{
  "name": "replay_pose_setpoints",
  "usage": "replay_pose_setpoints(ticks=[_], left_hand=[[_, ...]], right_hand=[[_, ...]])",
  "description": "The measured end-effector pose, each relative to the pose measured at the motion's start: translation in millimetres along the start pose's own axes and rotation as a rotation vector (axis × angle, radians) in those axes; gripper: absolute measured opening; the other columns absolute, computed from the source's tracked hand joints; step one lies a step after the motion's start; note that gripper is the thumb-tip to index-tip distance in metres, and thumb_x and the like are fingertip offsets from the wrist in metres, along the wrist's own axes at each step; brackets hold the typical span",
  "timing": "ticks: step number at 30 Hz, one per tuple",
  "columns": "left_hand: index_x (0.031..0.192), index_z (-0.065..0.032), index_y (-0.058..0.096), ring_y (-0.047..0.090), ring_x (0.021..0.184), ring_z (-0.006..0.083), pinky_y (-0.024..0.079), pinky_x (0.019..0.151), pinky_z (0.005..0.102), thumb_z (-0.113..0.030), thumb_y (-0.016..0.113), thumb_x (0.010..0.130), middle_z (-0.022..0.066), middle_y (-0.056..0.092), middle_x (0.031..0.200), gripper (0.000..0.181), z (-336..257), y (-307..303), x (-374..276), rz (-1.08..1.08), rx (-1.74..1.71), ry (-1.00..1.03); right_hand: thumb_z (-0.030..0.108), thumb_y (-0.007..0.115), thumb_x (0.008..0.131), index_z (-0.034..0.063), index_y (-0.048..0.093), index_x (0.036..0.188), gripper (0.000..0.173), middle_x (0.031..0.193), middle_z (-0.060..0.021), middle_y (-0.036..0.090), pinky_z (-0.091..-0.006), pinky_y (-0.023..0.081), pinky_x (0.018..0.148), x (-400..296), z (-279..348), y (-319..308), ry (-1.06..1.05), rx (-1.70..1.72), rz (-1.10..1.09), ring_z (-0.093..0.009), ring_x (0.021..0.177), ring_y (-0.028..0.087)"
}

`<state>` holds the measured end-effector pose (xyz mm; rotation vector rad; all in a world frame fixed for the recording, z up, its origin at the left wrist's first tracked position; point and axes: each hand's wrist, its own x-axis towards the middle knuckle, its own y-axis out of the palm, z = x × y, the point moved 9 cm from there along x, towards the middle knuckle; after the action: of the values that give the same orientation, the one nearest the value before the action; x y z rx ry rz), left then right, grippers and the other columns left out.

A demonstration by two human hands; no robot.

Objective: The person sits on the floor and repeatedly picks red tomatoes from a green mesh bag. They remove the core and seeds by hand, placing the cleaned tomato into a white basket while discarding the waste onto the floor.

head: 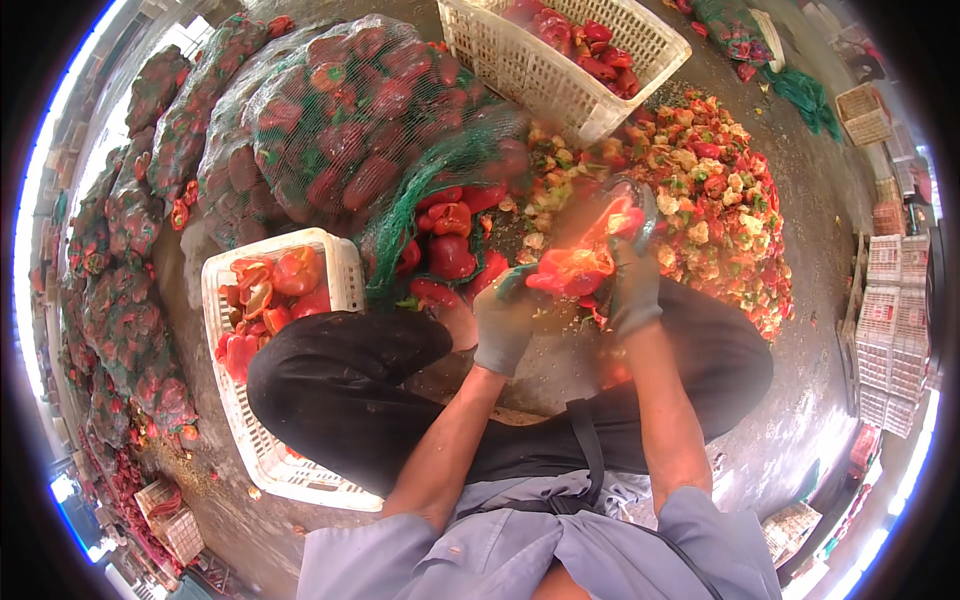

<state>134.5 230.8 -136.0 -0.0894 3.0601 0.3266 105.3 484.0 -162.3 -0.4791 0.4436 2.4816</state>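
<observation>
My left hand [506, 322], in a grey glove with a dark green coating, grips a split red bell pepper [574, 271] by its left side. Its pale inner flesh faces up. My right hand [634, 289], gloved the same way, closes on the pepper's right side, where a red piece [624, 219] stands up by the fingers. Blur and haze hide the fingertips, and I cannot tell whether a tool is in that hand. Just beyond my left hand, whole red peppers [450, 255] spill from the mouth of a green mesh sack [390, 244].
A white plastic crate [281, 241] of opened peppers stands by my left knee. Another crate [480, 64] with red peppers lies ahead. A heap of pepper cores and seeds [712, 195] spreads at front right. Full mesh sacks [330, 127] line the left; stacked crates [889, 322] stand far right.
</observation>
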Motion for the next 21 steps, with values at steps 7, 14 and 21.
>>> replay_pose_setpoints(ticks=[7,14,21], left_hand=[[0.125,0.0021,0.073,0.078,0.098,0.0243,0.067,0.087,0.0435,-0.004,0.077,0.101,0.0117,0.078,0.115,0.026,22.6,14.0,-13.8,-0.099,-0.515,-0.363],[0.138,-0.0007,0.066,0.072,0.122,0.0308,0.062,0.104,0.0517,-0.012,0.075,0.104,0.0143,0.073,0.134,0.037,12.4,30.6,-1.9,0.049,-0.833,-0.465],[0.138,-0.0019,0.061,0.072,0.122,0.0295,0.062,0.104,0.0491,-0.015,0.073,0.106,0.0140,0.072,0.130,0.036,26.2,30.5,-6.5,-0.036,-0.973,-0.534]], right_hand=[[0.030,0.075,0.103,0.0042,0.068,0.125,0.034,0.105,-0.0108,0.076,-0.0428,0.063,0.068,-27.8,10.0,22.8,0.264,0.331,0.047,-0.026,0.087,0.077],[0.011,0.079,0.098,0.0034,0.074,0.110,0.015,0.097,-0.0011,0.073,-0.0345,0.056,0.068,-27.2,34.8,20.0,-0.006,-0.018,0.035,-0.015,0.084,0.070],[0.010,0.077,0.098,-0.0004,0.074,0.098,0.011,0.085,-0.0012,0.071,-0.0308,0.050,0.062,-45.5,24.5,54.4,-0.241,-0.371,0.251,-0.008,0.069,0.059]])
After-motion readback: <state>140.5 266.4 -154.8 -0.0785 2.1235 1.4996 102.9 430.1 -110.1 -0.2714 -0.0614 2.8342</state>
